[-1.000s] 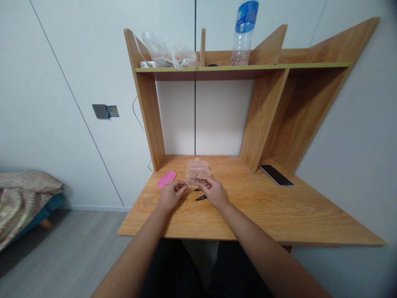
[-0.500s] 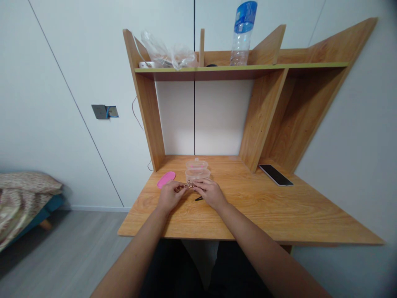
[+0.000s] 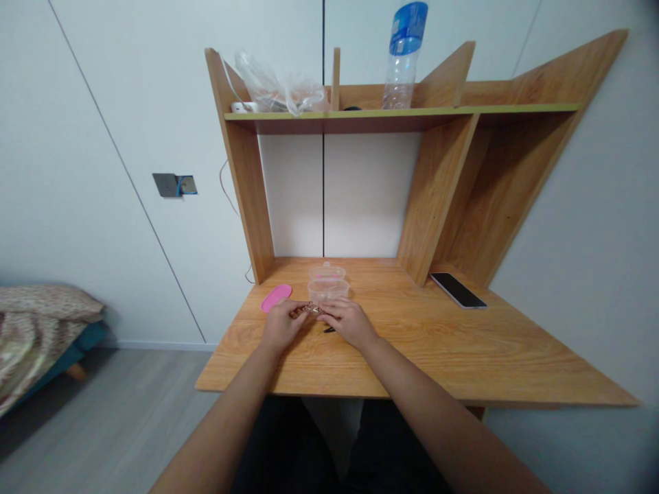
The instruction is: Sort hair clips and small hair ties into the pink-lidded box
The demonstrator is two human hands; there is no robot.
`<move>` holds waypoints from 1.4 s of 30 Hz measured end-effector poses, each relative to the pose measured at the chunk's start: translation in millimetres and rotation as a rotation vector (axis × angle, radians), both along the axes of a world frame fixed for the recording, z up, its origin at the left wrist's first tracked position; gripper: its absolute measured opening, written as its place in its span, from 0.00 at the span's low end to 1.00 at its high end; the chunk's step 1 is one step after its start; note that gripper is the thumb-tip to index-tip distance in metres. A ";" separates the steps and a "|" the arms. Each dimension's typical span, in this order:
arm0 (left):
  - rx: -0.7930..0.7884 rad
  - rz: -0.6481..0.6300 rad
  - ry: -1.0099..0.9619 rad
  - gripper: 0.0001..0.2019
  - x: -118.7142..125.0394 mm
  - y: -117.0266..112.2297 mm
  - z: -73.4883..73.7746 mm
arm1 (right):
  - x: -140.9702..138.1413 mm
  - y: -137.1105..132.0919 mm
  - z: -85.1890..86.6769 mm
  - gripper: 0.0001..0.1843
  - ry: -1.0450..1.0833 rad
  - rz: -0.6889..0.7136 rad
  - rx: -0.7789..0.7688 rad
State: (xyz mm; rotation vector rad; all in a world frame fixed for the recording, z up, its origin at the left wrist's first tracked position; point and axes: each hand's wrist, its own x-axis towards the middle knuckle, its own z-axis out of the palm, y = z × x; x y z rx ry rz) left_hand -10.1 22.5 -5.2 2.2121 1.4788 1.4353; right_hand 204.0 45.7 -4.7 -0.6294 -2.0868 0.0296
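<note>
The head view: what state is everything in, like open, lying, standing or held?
Gold-coloured wiry metal piece: held between the fingers of the left hand and right hand.
Clear plastic hinged case: open, lid back.
Slim black clip: lying, partly hidden.
Pink oval plastic piece: lying flat.
Black-screened flat phone: lying, screen dark.
Clear blue-labelled plastic bottle: standing.
Clear plastic bag: crumpled.

Left hand [image 3: 281, 325] and right hand [image 3: 353, 321] pinching gold-toned metal bits [image 3: 312, 308] over desk [image 3: 437, 353]. Black clip [image 3: 329, 330] partly hidden by right. Clear case [image 3: 328, 287] open toward back edge, pink oval piece [image 3: 276, 298] near left edge, phone [image 3: 458, 290] near back-right corner.
</note>
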 end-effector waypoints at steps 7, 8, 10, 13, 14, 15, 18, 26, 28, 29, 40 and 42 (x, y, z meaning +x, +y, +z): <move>-0.002 0.008 -0.019 0.11 -0.7 1.8 -2.5 | -1.2 -1.3 2.3 0.10 0.050 0.008 0.017; -0.003 0.008 -0.022 0.11 -0.6 2.1 -2.7 | -1.1 -1.4 2.8 0.10 0.062 0.006 0.016; -0.006 0.007 -0.027 0.12 -0.3 2.1 -2.5 | -0.6 -2.0 4.2 0.10 0.088 0.001 0.014; -0.014 0.006 -0.032 0.13 0.3 1.3 -0.6 | 0.4 -3.1 7.3 0.09 0.124 -0.013 0.007; -0.017 0.006 -0.033 0.13 0.5 1.0 0.2 | 0.9 -3.4 8.6 0.09 0.137 -0.024 0.004; -0.020 0.006 -0.033 0.13 0.6 0.6 1.0 | 1.4 -3.5 9.8 0.10 0.151 -0.038 0.000; -0.026 0.012 -0.034 0.13 0.9 0.3 2.3 | 4.4 -2.3 13.2 0.10 0.192 -0.101 -0.006; -0.031 0.025 -0.014 0.11 0.4 2.6 0.6 | 12.8 12.6 17.7 0.11 0.249 -0.277 -0.023; -0.034 0.031 -0.013 0.11 0.1 3.1 0.6 | 12.1 17.3 17.8 0.11 0.254 -0.304 -0.031; -0.037 0.034 -0.014 0.12 0.0 3.4 0.5 | 11.5 19.6 17.6 0.10 0.254 -0.314 -0.036; -0.078 0.115 -0.016 0.13 -2.0 5.7 -2.1 | 15.9 31.8 13.7 0.15 0.229 -0.357 -0.083; -0.083 0.137 -0.008 0.13 -3.2 5.7 -2.3 | 18.7 27.3 14.9 0.15 0.229 -0.356 -0.084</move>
